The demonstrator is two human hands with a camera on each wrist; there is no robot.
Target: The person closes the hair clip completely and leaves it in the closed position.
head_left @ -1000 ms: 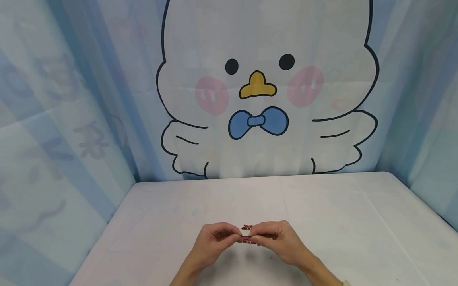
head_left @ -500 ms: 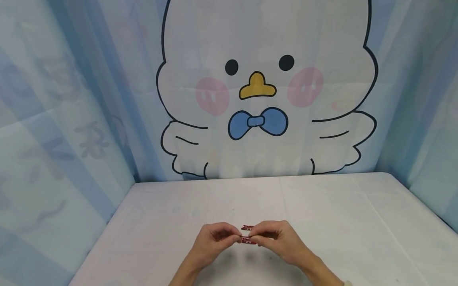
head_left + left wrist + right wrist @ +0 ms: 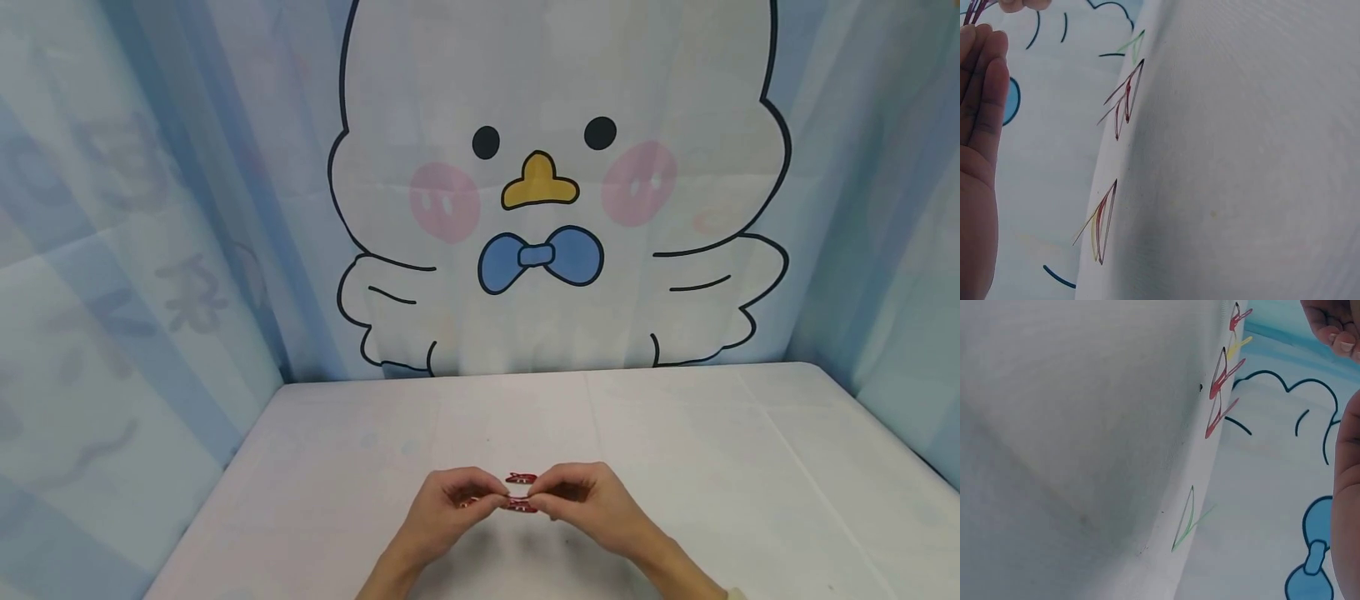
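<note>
The left hand (image 3: 457,510) arches over the pale bench (image 3: 690,442), thumb and forefinger drawn together at the tips. The left wrist view shows a slim red piece (image 3: 977,11) rising from those fingertips, pinched there; its far end runs out of the picture. Its other fingers lie close together, bent lightly behind the forefinger.

The right hand (image 3: 588,504) faces it, just beside it, with its thumb and forefinger also brought together at the tips and only a narrow space between the two hands. Whether these right fingers grasp the red piece or merely come near it, I cannot tell.

In the head view, one red clip (image 3: 521,478) lies just beyond the fingertips. A nearer red clip (image 3: 520,505) shows between them, and a bit of red shows through the gap inside the left hand. The wrist views also show a green clip (image 3: 1185,526) and a yellow clip (image 3: 1240,347) on the bench.
</note>
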